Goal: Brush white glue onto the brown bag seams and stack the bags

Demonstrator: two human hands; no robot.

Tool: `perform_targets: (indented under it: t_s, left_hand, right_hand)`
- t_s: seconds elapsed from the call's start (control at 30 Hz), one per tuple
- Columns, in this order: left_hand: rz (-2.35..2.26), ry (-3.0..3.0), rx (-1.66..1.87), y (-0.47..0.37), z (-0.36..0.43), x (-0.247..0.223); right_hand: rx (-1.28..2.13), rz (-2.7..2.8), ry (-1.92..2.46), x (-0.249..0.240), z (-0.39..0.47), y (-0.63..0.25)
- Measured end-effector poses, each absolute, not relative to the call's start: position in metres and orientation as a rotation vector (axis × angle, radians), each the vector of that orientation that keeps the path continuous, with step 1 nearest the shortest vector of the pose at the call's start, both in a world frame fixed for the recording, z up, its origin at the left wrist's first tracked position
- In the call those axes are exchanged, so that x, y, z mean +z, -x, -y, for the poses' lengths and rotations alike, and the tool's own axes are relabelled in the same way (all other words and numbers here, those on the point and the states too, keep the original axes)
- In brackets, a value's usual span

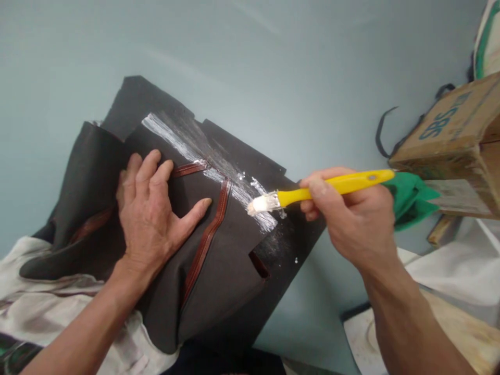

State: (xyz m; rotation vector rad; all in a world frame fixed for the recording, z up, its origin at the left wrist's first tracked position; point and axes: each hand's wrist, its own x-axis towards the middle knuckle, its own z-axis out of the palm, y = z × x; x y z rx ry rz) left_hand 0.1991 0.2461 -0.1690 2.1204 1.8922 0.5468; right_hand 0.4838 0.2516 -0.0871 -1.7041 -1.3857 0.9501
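Note:
My right hand (353, 211) grips a brush by its yellow handle (357, 182). White paste coats the brush head (262, 203), which touches the edge of a dark grey fabric piece (230, 255) with reddish-brown trim strips (205, 245). Along that edge runs a streaky white band (172, 135), with small white clumps beside it. My left hand (148, 208) lies flat on the fabric, fingers spread and thumb pointing toward the trim. Under the fabric is a black sheet (246, 146), which sticks out past the white band.
A cardboard box (449, 130) stands at the right, with green material (414, 200) beside it. White cloth (461, 260) and a pale board (457, 317) lie at lower right. Off-white cloth (50, 307) is bunched at lower left. The pale blue-grey surface (234, 52) extends behind the fabric.

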Motion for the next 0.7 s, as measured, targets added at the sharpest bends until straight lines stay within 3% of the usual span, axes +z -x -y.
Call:
perform_targets:
  t_s: [0.37, 0.7]
  left_hand:
    - [-1.843, -2.274, 0.611, -0.197, -0.246, -0.176]
    - [-1.897, -2.184, 0.512, -0.201, -0.245, -0.168]
  right_hand:
    - [1.076, 1.281, 1.701, -0.076, -0.238, -0.518]
    - [1.055, 1.315, 1.614, -0.118, -0.290, -0.459]
